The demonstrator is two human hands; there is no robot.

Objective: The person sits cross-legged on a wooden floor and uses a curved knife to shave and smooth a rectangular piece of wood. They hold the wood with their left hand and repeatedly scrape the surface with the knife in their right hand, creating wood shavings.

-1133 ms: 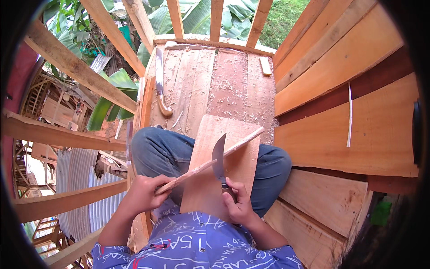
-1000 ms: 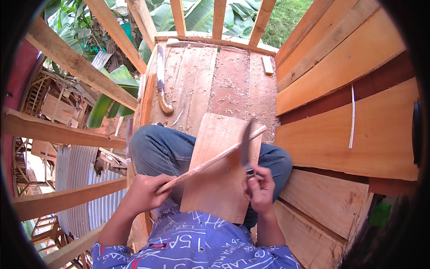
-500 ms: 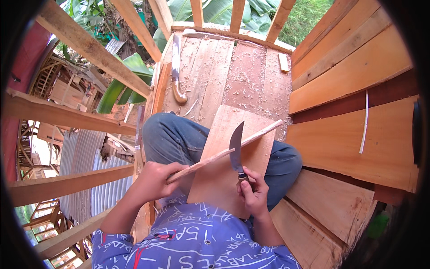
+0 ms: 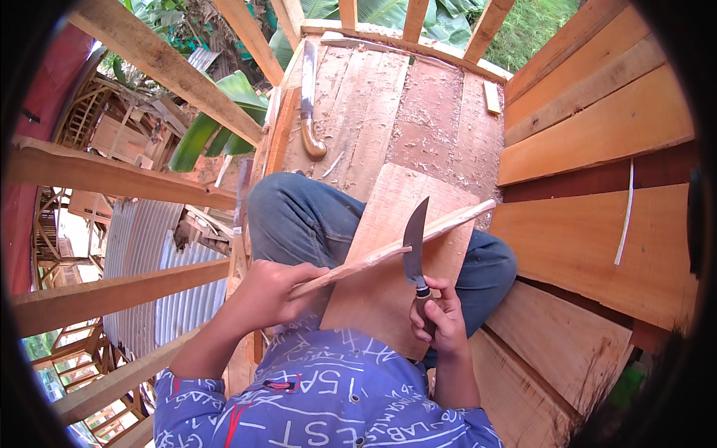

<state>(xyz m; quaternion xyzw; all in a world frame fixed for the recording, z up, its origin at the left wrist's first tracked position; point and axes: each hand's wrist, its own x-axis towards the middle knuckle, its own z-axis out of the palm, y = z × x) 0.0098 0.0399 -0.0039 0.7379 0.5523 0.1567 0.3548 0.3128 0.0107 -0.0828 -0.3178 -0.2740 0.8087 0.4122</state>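
Gripping the wooden strip (image 4: 388,252), left hand (image 4: 265,293) fingers wrap it; right hand (image 4: 437,317) clenches the knife (image 4: 413,243).

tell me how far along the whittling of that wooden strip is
Done so far: little can be told; the strip looks thin and pale, and shavings lie on the plank floor. In hand: the left hand grips the strip's near end across the board on the lap, while the right hand holds the knife, blade at mid-strip. Left: the far half beyond the blade, probably; a second knife lies unused.
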